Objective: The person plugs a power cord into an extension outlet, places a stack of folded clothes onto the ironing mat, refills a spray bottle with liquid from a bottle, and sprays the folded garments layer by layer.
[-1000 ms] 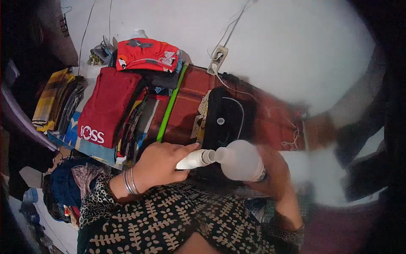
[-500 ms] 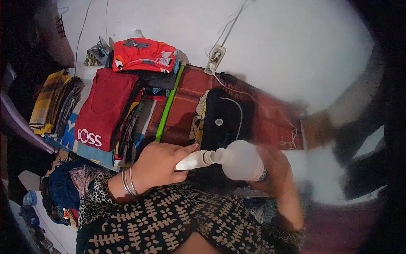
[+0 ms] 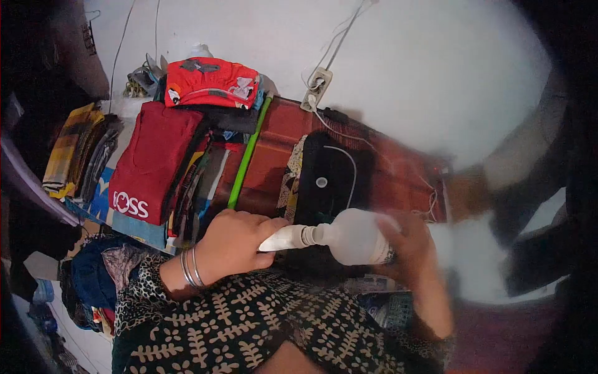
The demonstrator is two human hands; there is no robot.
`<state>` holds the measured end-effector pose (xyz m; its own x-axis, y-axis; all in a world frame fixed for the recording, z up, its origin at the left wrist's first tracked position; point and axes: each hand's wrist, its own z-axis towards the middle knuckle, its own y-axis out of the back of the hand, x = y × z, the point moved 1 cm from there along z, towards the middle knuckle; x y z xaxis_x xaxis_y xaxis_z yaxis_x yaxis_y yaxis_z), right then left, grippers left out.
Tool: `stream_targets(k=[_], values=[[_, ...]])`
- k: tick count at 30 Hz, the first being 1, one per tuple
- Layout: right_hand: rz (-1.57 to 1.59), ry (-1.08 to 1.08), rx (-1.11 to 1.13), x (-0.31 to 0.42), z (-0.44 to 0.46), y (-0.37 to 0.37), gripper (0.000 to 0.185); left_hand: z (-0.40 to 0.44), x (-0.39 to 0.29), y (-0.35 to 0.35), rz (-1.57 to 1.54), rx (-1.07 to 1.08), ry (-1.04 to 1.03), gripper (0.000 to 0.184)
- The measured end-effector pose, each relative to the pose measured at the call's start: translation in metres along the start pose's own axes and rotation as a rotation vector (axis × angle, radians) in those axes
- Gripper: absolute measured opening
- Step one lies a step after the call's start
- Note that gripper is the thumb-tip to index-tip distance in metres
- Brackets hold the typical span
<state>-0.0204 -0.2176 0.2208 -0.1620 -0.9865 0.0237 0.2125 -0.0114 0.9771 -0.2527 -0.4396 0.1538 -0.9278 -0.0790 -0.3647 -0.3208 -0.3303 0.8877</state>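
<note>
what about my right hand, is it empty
No, your right hand is wrapped around the base end of the larger, cloudy bottle.

single head-worn camera found looking forward and down from above the patterned garment (image 3: 230,321), with the left hand (image 3: 233,246) and right hand (image 3: 408,246) at close range near the lower centre and the pale wall (image 3: 436,68) farther off.

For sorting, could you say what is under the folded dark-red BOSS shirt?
Beneath the shirt, black cloth and blue-white printed cloth show at its edges; the rest is covered.
</note>
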Motion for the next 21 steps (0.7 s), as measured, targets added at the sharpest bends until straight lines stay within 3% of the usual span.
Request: stream_targets(k=[21], values=[[-0.043, 0.024, 0.024, 0.0037, 0.0082, 0.0093, 0.095, -0.0047, 0.0025, -0.0021, 0.025, 0.016, -0.012, 0.053]])
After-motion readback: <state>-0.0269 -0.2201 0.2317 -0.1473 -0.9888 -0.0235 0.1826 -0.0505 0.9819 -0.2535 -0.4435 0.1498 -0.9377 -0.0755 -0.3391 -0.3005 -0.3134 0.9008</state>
